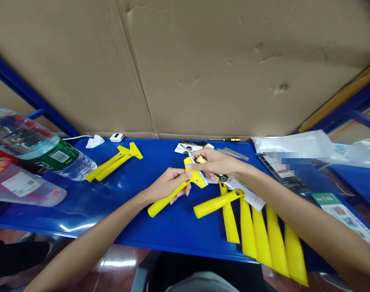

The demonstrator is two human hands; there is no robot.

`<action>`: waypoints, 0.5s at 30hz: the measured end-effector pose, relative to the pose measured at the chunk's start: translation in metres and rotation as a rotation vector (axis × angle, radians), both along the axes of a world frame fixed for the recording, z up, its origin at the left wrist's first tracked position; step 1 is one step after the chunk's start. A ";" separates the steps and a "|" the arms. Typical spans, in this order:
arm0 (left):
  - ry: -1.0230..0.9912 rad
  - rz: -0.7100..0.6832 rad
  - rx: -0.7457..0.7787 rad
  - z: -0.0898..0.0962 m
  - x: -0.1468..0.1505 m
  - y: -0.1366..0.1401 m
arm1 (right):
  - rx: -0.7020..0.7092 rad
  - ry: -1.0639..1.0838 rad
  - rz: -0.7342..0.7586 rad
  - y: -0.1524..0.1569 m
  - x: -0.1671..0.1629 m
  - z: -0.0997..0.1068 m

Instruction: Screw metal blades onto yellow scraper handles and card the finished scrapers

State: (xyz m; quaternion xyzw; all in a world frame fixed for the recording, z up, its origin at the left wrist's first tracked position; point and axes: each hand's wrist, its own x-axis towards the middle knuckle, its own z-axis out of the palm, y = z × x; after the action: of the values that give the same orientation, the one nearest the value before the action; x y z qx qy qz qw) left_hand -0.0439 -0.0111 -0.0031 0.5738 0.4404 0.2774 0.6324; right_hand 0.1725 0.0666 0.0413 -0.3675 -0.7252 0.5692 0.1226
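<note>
My left hand (174, 183) is closed around a yellow scraper (165, 202), just below its wide head, with the handle slanting down to the left. My right hand (217, 162) grips a screwdriver (201, 159) with a yellow and black handle, its shaft pointing up to the left. Fingers of the right hand also touch the scraper's head, so the exact contact there is partly hidden. Beneath my right wrist lie several yellow plastic handles (261, 235), and one more yellow handle (217, 205) rests across them. A pale flat strip (247, 194) shows under the right wrist.
Two yellow scrapers (118, 162) lie to the left on the blue table (112, 219). Behind my hands are a black and white packet (192, 146), thin metal strips (233, 154) and another screwdriver (232, 140). Bottle (60, 156) stands left; phone (284, 172) and plastic bag (291, 146) lie right.
</note>
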 end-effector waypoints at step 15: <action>0.466 0.129 1.148 -0.015 -0.008 0.010 | 0.095 0.107 -0.248 0.012 0.005 -0.005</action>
State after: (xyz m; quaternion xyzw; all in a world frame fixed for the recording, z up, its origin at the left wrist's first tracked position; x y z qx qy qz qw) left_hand -0.0517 -0.0008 -0.0184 0.8401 0.3812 0.3748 0.0923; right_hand 0.1775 0.0784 0.0364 -0.4172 -0.6928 0.5336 0.2476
